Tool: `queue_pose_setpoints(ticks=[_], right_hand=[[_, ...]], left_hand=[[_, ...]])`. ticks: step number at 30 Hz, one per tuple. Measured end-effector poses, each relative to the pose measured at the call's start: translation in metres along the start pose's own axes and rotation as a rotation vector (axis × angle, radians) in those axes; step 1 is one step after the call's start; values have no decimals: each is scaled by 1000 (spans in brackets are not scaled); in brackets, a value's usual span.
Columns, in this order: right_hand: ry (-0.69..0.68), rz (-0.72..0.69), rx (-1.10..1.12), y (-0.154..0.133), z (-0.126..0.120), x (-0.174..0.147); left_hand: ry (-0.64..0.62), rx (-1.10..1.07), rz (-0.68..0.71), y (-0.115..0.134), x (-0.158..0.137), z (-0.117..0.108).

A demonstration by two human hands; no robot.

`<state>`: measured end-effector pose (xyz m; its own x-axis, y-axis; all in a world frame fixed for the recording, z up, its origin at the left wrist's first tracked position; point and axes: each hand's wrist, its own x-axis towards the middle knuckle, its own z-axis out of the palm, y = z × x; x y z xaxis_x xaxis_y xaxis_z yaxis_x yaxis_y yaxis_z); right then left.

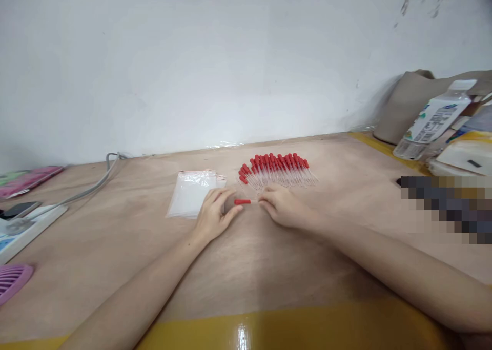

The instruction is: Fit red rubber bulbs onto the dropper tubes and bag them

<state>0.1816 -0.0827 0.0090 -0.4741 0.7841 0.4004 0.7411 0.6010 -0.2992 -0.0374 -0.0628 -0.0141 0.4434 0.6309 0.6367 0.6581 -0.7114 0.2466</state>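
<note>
A dropper with a red rubber bulb and a thin clear tube lies level between my hands. My right hand is closed on the tube end, thumb and fingers pinched together. My left hand is open, its thumb and fingers apart near the bulb, with nothing seen between them. Behind my left fingers lies a stack of clear zip bags, partly covered by that hand. Beyond my right hand, several more red-bulbed droppers lie fanned in a row, bulbs toward the wall, tubes toward me.
A white power strip with a grey cable is at the left, above a purple plastic item. At the right stand a leaning bottle and a grey-brown bag. Yellow tape runs along the near edge.
</note>
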Motion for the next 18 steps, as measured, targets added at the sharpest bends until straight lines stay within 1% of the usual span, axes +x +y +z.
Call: queue_pose_setpoints(ticks=[2,4,5,7,10,13,18], right_hand=[[41,166,94,8,-1,12],[88,325,139,18,3,29],[115,378,146,21,6,38],[152,471,105,26,15,57],[133,608,18,26,28,79],[97,685,-61,23,37,90],[51,706,-155,22,38,89]], left_hand=[[20,96,-81,-8,0,0],[3,147,-135,-15,-1,3],[-12,160,-147,-18,-2,4],[-36,175,-149,-22,-3,7],[-58,180,-146,-25,-3,9],[-91,153,-156,-26,-3,10],[-95,139,-152,-26,-1,11]])
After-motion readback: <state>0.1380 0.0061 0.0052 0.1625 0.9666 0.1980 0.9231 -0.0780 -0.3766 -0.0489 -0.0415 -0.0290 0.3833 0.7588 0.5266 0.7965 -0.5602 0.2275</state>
